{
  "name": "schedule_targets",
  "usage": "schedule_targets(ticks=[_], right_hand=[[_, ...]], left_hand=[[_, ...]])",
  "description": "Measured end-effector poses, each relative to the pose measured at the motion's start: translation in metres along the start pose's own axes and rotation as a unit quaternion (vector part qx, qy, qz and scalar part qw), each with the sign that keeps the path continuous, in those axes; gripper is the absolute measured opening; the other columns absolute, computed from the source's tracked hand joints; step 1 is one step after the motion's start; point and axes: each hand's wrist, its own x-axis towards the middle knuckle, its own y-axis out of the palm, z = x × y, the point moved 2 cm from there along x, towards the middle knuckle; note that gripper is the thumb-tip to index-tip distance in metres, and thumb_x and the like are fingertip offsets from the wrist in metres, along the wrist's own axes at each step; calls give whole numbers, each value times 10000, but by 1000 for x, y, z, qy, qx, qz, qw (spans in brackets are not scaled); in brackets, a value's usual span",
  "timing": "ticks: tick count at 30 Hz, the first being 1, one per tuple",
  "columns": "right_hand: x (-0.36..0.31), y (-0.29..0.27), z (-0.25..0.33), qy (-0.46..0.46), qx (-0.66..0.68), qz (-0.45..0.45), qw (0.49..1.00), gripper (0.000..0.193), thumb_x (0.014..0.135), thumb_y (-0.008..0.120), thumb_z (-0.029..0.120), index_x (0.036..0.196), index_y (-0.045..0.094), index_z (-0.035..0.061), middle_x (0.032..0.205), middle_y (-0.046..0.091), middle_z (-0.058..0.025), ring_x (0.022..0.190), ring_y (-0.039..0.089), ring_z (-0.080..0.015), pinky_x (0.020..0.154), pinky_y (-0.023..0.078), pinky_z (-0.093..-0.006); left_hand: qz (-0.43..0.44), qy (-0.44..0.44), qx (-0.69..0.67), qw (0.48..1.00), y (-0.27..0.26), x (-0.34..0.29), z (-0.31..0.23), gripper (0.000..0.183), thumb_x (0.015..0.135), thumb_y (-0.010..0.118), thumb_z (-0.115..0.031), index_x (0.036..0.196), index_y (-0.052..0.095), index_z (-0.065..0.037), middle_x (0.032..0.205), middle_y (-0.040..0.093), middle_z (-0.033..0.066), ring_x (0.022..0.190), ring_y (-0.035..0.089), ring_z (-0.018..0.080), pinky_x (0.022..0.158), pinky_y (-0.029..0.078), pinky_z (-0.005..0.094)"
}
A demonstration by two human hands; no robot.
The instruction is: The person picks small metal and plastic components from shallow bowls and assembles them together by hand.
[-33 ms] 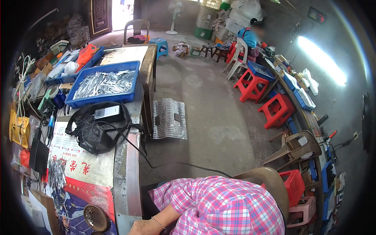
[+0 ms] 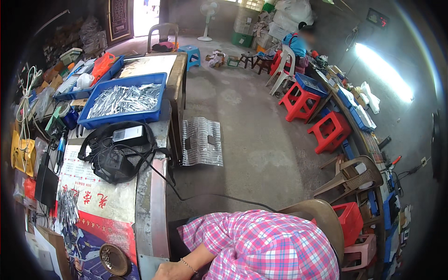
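At the lower edge, a forearm with a beaded bracelet comes out of a pink and blue plaid sleeve (image 2: 210, 233). I take it for my right arm. My right hand (image 2: 173, 270) rests near a grey metal plate (image 2: 150, 266) at the table's edge; its fingers are cut off by the frame, so what they hold is hidden. My left hand is out of view. Close by on the table is a round brown dish (image 2: 122, 263) with small metal bits. Thin silver metal strips (image 2: 68, 207) lie in a pile on a printed sheet (image 2: 116, 200).
A blue tray (image 2: 163, 86) full of silver strips stands farther along the table. A black mesh bag (image 2: 112, 163) sends a cable across to the brown chair (image 2: 333, 221). Red stools (image 2: 329, 130) line the right side. A person in blue (image 2: 296, 45) sits far off.
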Motion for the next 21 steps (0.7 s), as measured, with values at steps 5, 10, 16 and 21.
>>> schedule_targets(ticks=[5, 10, 16, 21], right_hand=[[2, -5, 7, -30, -1, -8, 1000, 230, 817, 583, 230, 761, 658, 20, 747, 650, -120, 678, 622, -235, 631, 485, -341], [1, -2, 2, -3, -84, 47, 995, 172, 758, 610, 217, 789, 682, 64, 784, 663, -122, 723, 649, -266, 643, 502, -370], [2, -1, 1, -31, -29, 10, 999, 160, 714, 634, 208, 769, 681, 66, 760, 650, -132, 697, 643, -305, 604, 503, -400], [0, 1, -4, -60, -43, 5, 997, 156, 689, 667, 211, 752, 667, 68, 745, 637, -131, 684, 636, -307, 596, 499, -399]], left_hand=[[13, -1, -22, 1000, 0, -1, 6, 540, 814, 464, -113, 1327, 418, 49, 1258, 511, 251, 1158, 521, 357, 1015, 398, 416], [7, 11, -30, 999, 1, 0, 6, 557, 790, 464, -88, 1326, 416, 54, 1267, 504, 251, 1174, 508, 351, 1027, 385, 415], [5, -6, -24, 1000, 1, 0, 3, 557, 787, 453, -77, 1325, 418, 62, 1273, 502, 254, 1182, 508, 351, 1034, 379, 414], [-6, 28, -45, 999, 3, -4, 9, 537, 810, 441, -71, 1330, 413, 61, 1277, 504, 251, 1183, 510, 352, 1035, 376, 407]])
